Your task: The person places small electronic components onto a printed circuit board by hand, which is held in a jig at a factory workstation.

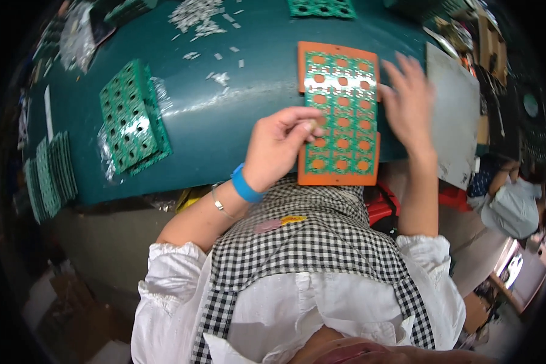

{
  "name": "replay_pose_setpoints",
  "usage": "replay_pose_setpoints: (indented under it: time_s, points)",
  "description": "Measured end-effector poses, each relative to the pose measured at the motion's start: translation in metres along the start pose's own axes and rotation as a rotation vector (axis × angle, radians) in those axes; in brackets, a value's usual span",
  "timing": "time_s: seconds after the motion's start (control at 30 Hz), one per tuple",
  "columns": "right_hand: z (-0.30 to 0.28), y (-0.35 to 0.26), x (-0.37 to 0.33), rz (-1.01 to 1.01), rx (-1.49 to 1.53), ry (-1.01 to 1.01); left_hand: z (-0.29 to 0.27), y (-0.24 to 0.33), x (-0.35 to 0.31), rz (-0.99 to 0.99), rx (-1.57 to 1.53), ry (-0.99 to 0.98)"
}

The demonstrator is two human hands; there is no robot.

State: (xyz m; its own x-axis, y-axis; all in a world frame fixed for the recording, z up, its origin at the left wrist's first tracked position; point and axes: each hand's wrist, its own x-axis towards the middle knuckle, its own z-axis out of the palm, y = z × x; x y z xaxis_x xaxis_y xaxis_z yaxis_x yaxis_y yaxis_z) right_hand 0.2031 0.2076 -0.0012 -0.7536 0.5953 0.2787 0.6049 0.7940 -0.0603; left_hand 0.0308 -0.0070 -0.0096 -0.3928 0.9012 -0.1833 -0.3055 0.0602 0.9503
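A green circuit board panel point(343, 132) with rows of round holes lies on an orange plate point(338, 179) at the table's near edge; orange shows through the holes. At the panel's left edge, my left hand point(278, 144) has thumb and index finger pinched together, its fingertips over the board. Whatever sits in that pinch is too small to make out. My right hand point(408, 100), blurred by motion, is open with fingers spread, just right of the orange plate's edge. Whether it touches the plate I cannot tell.
On the green table point(224, 142), stacked green panels point(127, 118) lie left on clear plastic. Small white pieces point(197, 17) are scattered at the back. More panels point(51, 176) stand at the left edge; another panel point(321, 7) lies far back. A grey board point(452, 112) is at right.
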Motion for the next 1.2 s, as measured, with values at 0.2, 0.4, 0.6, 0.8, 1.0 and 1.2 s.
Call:
replay_pose_setpoints:
  time_s: [0.2,0.4,0.6,0.8,1.0,1.2]
  points:
    - [-0.014,0.078,-0.050,0.144,-0.115,-0.177,0.006,-0.003,0.002,-0.016,-0.033,-0.122]
    - [-0.037,0.088,-0.062,0.077,0.053,-0.230,-0.013,0.017,0.009,-0.062,-0.240,-0.099]
    - [-0.055,-0.004,-0.026,0.047,0.638,0.008,-0.011,0.027,0.024,-0.211,-0.520,-0.046]
    - [-0.049,-0.076,0.002,-0.067,0.982,0.038,0.001,0.022,0.029,-0.228,-0.728,-0.116]
    - [-0.034,-0.086,0.007,-0.103,1.035,0.161,0.011,0.019,0.029,-0.202,-0.644,-0.034]
    - [-0.030,-0.082,0.015,-0.085,1.108,0.050,0.009,0.026,0.029,-0.064,-0.245,0.031]
